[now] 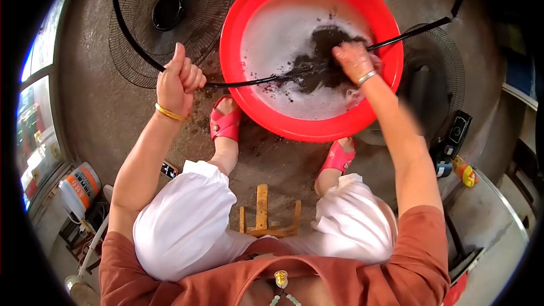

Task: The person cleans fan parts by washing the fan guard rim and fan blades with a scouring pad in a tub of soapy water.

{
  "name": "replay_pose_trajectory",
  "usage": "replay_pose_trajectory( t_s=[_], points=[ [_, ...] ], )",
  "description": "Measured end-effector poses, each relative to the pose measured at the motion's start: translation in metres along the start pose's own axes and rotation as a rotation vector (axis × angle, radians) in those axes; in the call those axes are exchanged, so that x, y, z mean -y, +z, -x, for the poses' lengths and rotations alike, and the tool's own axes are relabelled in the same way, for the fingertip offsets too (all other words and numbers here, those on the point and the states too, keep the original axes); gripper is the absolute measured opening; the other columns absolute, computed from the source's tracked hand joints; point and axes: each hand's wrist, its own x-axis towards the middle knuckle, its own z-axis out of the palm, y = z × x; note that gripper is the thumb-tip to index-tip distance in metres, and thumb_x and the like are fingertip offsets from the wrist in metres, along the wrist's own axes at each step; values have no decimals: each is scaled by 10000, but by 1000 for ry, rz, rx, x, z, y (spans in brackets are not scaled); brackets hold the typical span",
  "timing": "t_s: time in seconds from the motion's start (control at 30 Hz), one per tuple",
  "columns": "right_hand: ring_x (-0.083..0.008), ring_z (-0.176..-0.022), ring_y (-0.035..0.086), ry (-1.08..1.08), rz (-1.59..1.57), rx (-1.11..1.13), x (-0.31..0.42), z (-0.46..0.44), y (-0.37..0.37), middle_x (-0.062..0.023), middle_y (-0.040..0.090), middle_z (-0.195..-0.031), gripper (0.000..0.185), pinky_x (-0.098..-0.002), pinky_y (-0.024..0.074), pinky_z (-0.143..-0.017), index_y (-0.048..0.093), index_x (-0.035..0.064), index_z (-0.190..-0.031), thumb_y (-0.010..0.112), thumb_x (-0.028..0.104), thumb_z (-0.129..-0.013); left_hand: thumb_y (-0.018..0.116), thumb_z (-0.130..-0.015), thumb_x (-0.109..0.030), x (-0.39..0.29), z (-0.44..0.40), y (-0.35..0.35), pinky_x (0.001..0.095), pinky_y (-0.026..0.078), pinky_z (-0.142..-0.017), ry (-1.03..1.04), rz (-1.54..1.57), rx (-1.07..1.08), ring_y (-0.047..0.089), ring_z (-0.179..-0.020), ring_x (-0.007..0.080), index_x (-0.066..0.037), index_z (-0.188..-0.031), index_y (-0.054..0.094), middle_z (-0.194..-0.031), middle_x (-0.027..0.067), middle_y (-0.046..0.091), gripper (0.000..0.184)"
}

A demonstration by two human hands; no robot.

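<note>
A long, thin black tube (241,84) curves down from the upper left, dips into a red basin (232,39), and comes out towards the upper right. My left hand (178,79) is closed round it just outside the basin's left rim, thumb pointing up. Inside the basin, my right hand (354,62) grips the same tube near the right wall; its fingers are slightly blurred and wet. White suds (272,28) cover much of the water, with a dark patch (320,62) parted around the tube. The tube's middle is partly hidden by water and foam.
One wire fan grille (195,8) lies on the floor left of the basin, another grille (447,51) on its right. My feet in red sandals (226,124) flank the basin's near side. A small wooden stool (262,209) is between my legs.
</note>
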Motion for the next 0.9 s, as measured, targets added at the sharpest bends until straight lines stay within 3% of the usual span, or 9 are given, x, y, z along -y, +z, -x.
replay_pose_trajectory(
  t_s=[0.13, 0.27, 0.37, 0.47, 0.67, 0.7, 0.77, 0.83, 0.9],
  points=[
    [-241, -905, 555, 63, 154, -40, -8, -12, -27, -55, 597, -846, 134, -390, 388, -823, 622, 171, -872, 540, 99, -794, 448, -992, -415, -14, -7, 3, 280, 311, -517, 19, -70, -37, 207, -433, 97, -159, -554, 262, -471, -40, 201, 540],
    [-238, -888, 581, 84, 122, 73, 34, -17, -6, -60, 600, -866, 131, -396, 429, -759, 636, 155, -890, 531, 142, -813, 446, -993, -410, -17, -9, 12, 277, 307, -521, -8, -34, -111, 193, -431, 98, -166, -549, 255, -467, -41, 191, 541],
    [-280, -759, 605, -29, -130, -23, 90, -20, -5, -99, 577, -807, 62, -409, 481, -660, 579, 129, -837, 551, 129, -783, 425, -1000, -412, -17, -10, 15, 272, 281, -510, -38, -10, -128, 164, -430, 105, -169, -538, 230, -463, -35, 180, 557],
    [-306, -801, 588, -41, -454, -100, 132, -24, -7, -109, 552, -791, 84, -415, 498, -697, 558, 110, -865, 526, 88, -791, 451, -987, -432, -20, -14, 17, 262, 262, -481, -86, 11, -179, 145, -414, 100, -176, -532, 222, -454, -42, 170, 570],
    [-312, -790, 629, 31, -246, 110, 67, -7, -11, -125, 597, -836, 137, -453, 492, -665, 573, 151, -940, 460, 143, -862, 482, -953, -508, -44, -28, 1, 266, 299, -442, -119, -44, -121, 157, -370, 90, -189, -526, 221, -435, -49, 171, 593],
    [-291, -805, 633, 62, -139, 171, 49, -6, -15, -108, 608, -839, 148, -461, 468, -747, 586, 164, -944, 463, 157, -862, 499, -942, -519, -48, -29, 0, 268, 324, -455, -125, -64, -98, 172, -372, 91, -191, -529, 228, -437, -47, 177, 593],
    [-268, -815, 598, 77, 59, 51, 15, 1, -19, -74, 602, -822, 148, -474, 390, -822, 596, 186, -919, 494, 119, -835, 486, -955, -501, -56, -33, 2, 266, 298, -439, -109, -88, -141, 165, -369, 88, -186, -527, 235, -436, -50, 182, 588],
    [-262, -786, 581, 78, 149, -97, -9, 4, -33, -69, 585, -810, 159, -432, 401, -784, 597, 190, -914, 504, 102, -820, 480, -965, -476, -60, -39, 4, 263, 297, -444, -108, -78, -120, 172, -373, 84, -180, -535, 250, -440, -51, 191, 570],
    [-260, -790, 582, 62, 94, -67, -10, 6, -31, -66, 572, -795, 151, -412, 408, -778, 594, 193, -904, 515, 104, -810, 482, -973, -444, -65, -46, -1, 258, 322, -469, -116, -33, -36, 194, -384, 81, -174, -553, 273, -452, -52, 204, 541]
  ],
)
